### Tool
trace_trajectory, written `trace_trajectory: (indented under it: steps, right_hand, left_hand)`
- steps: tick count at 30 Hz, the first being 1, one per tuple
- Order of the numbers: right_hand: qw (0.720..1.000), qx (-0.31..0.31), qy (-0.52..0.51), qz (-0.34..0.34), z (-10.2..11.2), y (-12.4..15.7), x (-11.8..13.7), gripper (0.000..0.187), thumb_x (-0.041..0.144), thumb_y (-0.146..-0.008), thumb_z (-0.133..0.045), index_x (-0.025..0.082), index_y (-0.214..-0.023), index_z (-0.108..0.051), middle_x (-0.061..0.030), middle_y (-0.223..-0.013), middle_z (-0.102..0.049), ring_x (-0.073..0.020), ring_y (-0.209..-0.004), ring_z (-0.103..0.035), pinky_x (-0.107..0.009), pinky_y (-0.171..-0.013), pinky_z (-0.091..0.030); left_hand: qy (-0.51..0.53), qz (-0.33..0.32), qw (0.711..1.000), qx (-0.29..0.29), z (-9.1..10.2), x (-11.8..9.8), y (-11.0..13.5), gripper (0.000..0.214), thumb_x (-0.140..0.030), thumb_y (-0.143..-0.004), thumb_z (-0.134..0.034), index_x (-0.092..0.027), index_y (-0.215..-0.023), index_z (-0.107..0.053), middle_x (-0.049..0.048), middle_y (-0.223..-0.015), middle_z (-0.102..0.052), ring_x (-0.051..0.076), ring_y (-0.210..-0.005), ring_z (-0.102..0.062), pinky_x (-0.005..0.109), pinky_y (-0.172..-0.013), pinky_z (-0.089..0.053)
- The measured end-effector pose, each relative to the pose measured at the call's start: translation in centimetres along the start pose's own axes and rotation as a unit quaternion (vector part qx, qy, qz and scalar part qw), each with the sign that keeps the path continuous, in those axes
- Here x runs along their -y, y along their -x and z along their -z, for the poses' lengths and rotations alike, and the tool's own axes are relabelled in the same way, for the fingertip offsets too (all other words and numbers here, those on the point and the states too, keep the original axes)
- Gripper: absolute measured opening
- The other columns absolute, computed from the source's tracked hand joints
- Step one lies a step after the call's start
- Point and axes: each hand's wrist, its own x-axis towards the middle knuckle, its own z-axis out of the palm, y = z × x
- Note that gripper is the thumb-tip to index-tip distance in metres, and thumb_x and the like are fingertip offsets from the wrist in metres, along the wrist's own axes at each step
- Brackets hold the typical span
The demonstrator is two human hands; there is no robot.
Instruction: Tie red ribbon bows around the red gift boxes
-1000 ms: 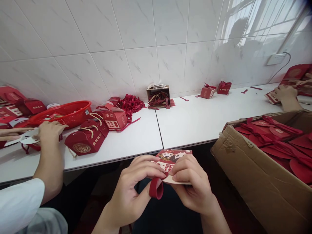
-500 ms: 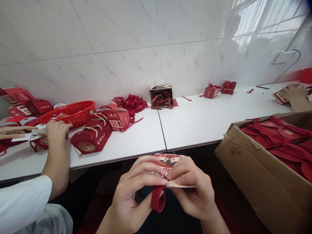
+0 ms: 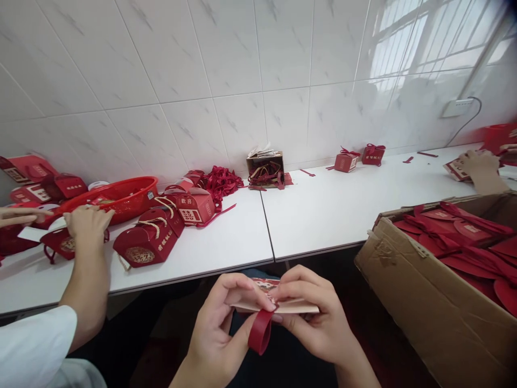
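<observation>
Low in front of me, over my lap, I hold a flat printed card piece [image 3: 297, 307] with red patterned artwork and a pale edge. My left hand [image 3: 230, 323] pinches a looped dark red ribbon [image 3: 259, 333] against the card's near edge, the loop hanging below the fingers. My right hand [image 3: 313, 312] is closed on the card's right part, with its thumb beneath and its fingers on top close to the ribbon. The fingertips hide where ribbon and card meet.
Red gift boxes [image 3: 149, 237] stand on the white table [image 3: 226, 237], beside a red basin [image 3: 133, 199] and a ribbon heap [image 3: 224, 180]. A cardboard carton [image 3: 404, 275] of red boxes is at right. A co-worker's hand [image 3: 89, 221] reaches in from the left, another person's hand [image 3: 480, 164] from the right.
My hands have tilted the card so its printed face shows less, and my right thumb has come under its edge by the ribbon. The view has tipped slightly upward.
</observation>
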Motion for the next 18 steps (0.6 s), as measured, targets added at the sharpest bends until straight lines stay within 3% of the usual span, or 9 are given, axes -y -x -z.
trace_trajectory:
  steps: [13, 18]
  right_hand:
    - [1.0, 0.0, 0.015, 0.016, 0.6, -0.1, -1.0, 0.013, 0.018, -0.076, -0.064, 0.018, -0.087, -0.071, -0.006, -0.08, -0.061, -0.0123, -0.066, -0.058, -0.023, -0.058, -0.049]
    - [1.0, -0.007, 0.006, -0.02, 0.8, -0.2, -1.2, 0.011, 0.02, -0.077, -0.065, 0.019, -0.085, -0.073, -0.0058, -0.079, -0.06, -0.0122, -0.066, -0.058, -0.022, -0.057, -0.048]
  left_hand:
    - [-0.053, 0.015, 0.998, -0.008, -0.7, 0.6, -0.4, 0.022, -0.008, -0.083, -0.057, -0.022, -0.097, -0.05, 0.0001, -0.086, -0.063, 0.012, -0.086, -0.063, 0.022, -0.077, -0.056]
    - [-0.041, 0.016, 0.999, 0.014, -0.6, 0.7, -1.1, 0.02, -0.008, -0.085, -0.053, -0.023, -0.096, -0.046, 0.001, -0.085, -0.065, 0.013, -0.08, -0.066, 0.021, -0.07, -0.057]
